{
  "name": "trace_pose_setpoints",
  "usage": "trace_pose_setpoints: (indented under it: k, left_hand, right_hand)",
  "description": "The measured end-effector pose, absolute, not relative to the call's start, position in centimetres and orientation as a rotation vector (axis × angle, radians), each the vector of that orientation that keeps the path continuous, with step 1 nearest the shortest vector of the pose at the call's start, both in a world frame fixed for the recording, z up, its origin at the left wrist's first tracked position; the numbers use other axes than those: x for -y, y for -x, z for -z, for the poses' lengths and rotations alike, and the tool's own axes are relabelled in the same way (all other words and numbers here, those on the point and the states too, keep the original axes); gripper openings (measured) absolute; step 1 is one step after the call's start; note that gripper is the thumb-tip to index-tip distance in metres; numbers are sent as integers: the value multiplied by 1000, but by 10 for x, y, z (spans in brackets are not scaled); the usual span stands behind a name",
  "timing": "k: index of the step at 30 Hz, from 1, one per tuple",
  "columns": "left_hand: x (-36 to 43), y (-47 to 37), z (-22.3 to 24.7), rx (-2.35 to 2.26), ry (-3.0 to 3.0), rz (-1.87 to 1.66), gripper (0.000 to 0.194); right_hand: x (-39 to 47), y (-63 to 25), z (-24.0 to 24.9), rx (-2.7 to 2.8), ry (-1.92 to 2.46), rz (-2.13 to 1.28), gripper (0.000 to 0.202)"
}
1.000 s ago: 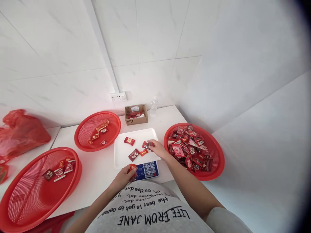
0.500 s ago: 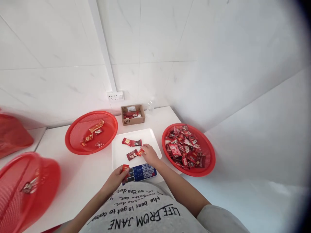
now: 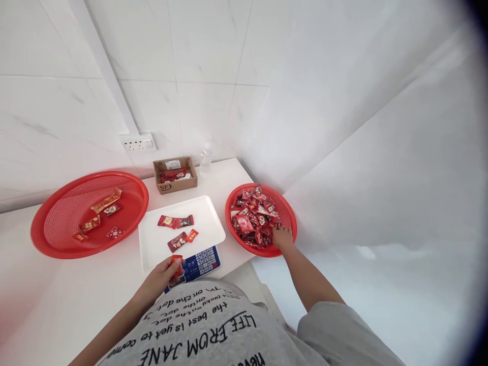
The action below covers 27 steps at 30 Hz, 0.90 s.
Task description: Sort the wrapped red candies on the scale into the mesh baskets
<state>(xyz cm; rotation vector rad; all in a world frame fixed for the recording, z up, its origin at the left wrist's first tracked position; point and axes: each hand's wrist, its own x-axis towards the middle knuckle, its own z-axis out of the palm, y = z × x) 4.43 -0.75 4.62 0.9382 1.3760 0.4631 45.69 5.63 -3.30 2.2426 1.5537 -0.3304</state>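
Observation:
Between the thumb and fingers of my left hand (image 3: 164, 270) is a small red candy packet (image 3: 177, 265), close to the front edge of the scale. Several wrapped packets lie on the scale's white tray (image 3: 208, 216), among them a dark red packet (image 3: 176, 242) with a small orange-red packet (image 3: 191, 235) touching its right end. My right hand (image 3: 282, 237) reaches into the right red basket (image 3: 292, 218), its fingers apart and pointing down onto a heap of red wrapped candies (image 3: 253, 216). Its fingertips are partly hidden among the wrappers.
The scale's blue keypad (image 3: 206, 263) faces me. A wide red basket (image 3: 57, 203) with a few packets stands on the left. Against the wall are a cardboard box (image 3: 175, 186) of red packets and a clear plastic bottle (image 3: 206, 158). The table ends near the right basket.
My right hand has left the small orange-red packet on the tray and moved right into the basket of candies. My left hand keeps its packet. The view has turned right.

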Motion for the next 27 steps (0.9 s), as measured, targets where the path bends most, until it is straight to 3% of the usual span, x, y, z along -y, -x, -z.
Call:
trace_pose_setpoints:
  k: [8, 13, 21, 23, 27]
  left_hand:
    - [0, -56, -49, -1381, -954, -424, 50]
    - [-1, -55, -44, -1390, -971, -409, 49]
    - [4, -51, -47, -1392, -956, -429, 50]
    - [6, -49, -46, -1394, -949, -436, 49]
    - [8, -47, -47, -1392, -934, -423, 49]
  right_hand:
    - [-56, -457, 42, -1527, -2545, 332, 49]
    - [-59, -462, 36, -1457, -2702, 513, 54]
    - [-57, -435, -19, -1688, -3042, 490, 47]
    - [-62, -408, -30, -1909, -3055, 668, 49]
    - [-76, -324, -26, -2212, -2622, 1559, 52]
